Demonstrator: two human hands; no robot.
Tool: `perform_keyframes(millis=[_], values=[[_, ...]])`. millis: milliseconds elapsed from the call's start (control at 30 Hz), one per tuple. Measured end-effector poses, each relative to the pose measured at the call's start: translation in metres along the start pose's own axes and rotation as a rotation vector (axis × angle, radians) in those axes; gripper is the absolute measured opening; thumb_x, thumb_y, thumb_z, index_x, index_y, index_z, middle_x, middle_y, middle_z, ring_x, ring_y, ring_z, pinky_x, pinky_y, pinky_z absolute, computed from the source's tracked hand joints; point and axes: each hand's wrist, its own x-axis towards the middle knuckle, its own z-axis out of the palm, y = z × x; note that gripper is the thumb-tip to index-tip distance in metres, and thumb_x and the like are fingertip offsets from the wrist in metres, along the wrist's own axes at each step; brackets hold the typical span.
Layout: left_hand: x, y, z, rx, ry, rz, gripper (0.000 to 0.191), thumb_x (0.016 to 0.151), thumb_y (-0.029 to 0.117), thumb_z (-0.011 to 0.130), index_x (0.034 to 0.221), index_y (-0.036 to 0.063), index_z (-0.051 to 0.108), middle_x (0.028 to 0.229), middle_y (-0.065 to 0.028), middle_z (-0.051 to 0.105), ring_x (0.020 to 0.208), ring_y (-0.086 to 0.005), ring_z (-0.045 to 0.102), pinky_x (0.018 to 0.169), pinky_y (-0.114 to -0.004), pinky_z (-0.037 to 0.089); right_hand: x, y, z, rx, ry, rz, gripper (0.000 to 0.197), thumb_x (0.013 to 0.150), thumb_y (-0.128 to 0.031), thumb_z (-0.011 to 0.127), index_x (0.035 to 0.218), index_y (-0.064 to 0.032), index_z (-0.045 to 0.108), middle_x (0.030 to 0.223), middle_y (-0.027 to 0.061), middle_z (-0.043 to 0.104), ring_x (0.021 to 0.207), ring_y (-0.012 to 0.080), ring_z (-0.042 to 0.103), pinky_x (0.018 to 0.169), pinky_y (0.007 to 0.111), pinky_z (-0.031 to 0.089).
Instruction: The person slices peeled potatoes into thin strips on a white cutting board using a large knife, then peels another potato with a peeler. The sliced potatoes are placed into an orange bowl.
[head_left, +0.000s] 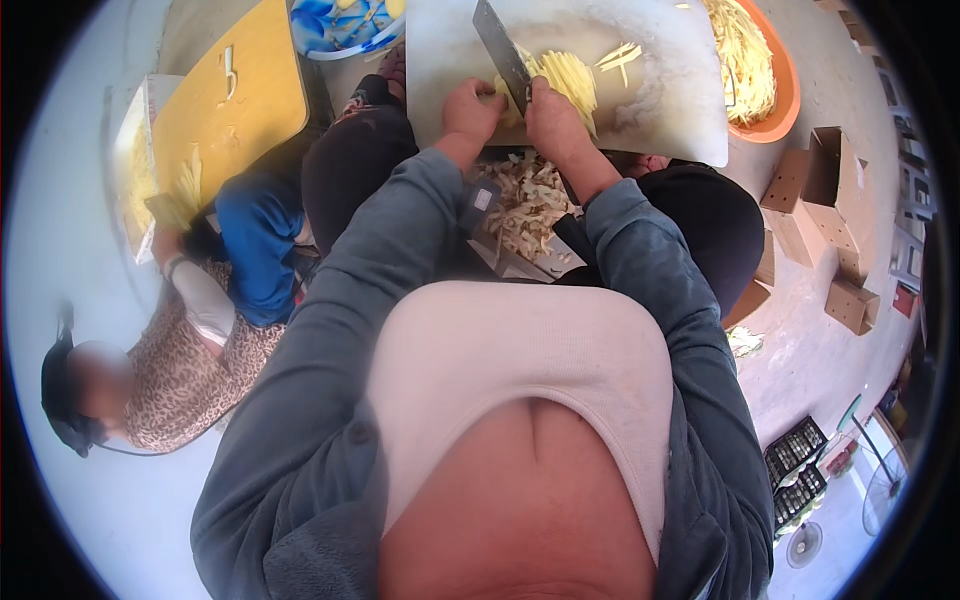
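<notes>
My right hand (553, 118) grips the handle of a cleaver (501, 46), whose wide dark blade stands on edge over the white cutting board (667, 82). Just left of the blade, my left hand (474, 112) has its fingertips bent against a pale yellow vegetable piece (508, 101), partly hidden by fingers and blade. Right of the cleaver lies a heap of cut vegetable strips (568, 79). A few loose strips (619, 58) sit apart on the board.
An orange basin (787, 105) of cut strips stands right; a blue-and-white basin (349, 46) is at upper left. Peelings (529, 206) fill a box between my knees. Another person (187, 352) works at a yellow table (240, 97) with a peeler (229, 73). Cardboard boxes (832, 195) lie right.
</notes>
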Motion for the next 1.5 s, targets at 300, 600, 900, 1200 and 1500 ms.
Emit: perform_keyframes(millis=[300,600,900,1200,1500], values=[[0.000,0.007,-0.003,0.075,-0.039,-0.106,0.038,0.070,0.035,0.073,0.095,0.0069,0.069,0.092,-0.0142,0.069,0.087,-0.0273,0.066,0.079,-0.035,0.050,-0.015,-0.015,-0.014,0.021,-0.024,-0.029,0.011,0.084,-0.002,0.046,0.093,0.0033,0.043,0.078,0.0286,0.060,0.077,0.0448,0.060,0.069,0.051,0.048],[0.000,0.019,-0.007,0.134,-0.055,-0.196,0.041,0.066,0.040,0.074,0.093,0.0097,0.068,0.087,-0.0138,0.069,0.083,-0.0267,0.067,0.077,-0.036,0.051,-0.023,-0.027,-0.022,-0.095,-0.059,-0.042,0.013,0.085,-0.003,0.046,0.095,0.0031,0.040,0.080,0.0281,0.060,0.077,0.0439,0.061,0.068,0.050,0.049],[-0.002,0.019,-0.005,0.118,-0.048,-0.216,0.042,0.066,0.041,0.074,0.094,0.0097,0.068,0.086,-0.0141,0.069,0.082,-0.0269,0.067,0.076,-0.036,0.051,-0.025,-0.033,-0.014,-0.147,-0.113,0.024,0.018,0.082,0.002,0.047,0.098,0.0038,0.039,0.085,0.0289,0.059,0.081,0.0435,0.062,0.071,0.049,0.050],[-0.004,0.021,-0.005,0.117,-0.026,-0.217,0.040,0.067,0.041,0.073,0.093,0.0117,0.069,0.089,-0.0146,0.069,0.086,-0.0294,0.066,0.078,-0.036,0.050,-0.027,-0.046,-0.010,-0.130,-0.180,0.080,0.026,0.079,0.004,0.049,0.102,0.0032,0.036,0.095,0.0316,0.056,0.082,0.0468,0.061,0.072,0.050,0.051],[-0.003,0.025,-0.006,0.144,-0.059,-0.245,0.040,0.069,0.039,0.073,0.097,0.0111,0.067,0.092,-0.0134,0.068,0.089,-0.0296,0.065,0.079,-0.038,0.050,-0.022,-0.048,-0.011,-0.148,-0.173,0.074,0.026,0.078,0.005,0.051,0.099,0.0044,0.037,0.091,0.0303,0.057,0.081,0.0454,0.062,0.071,0.049,0.051]])
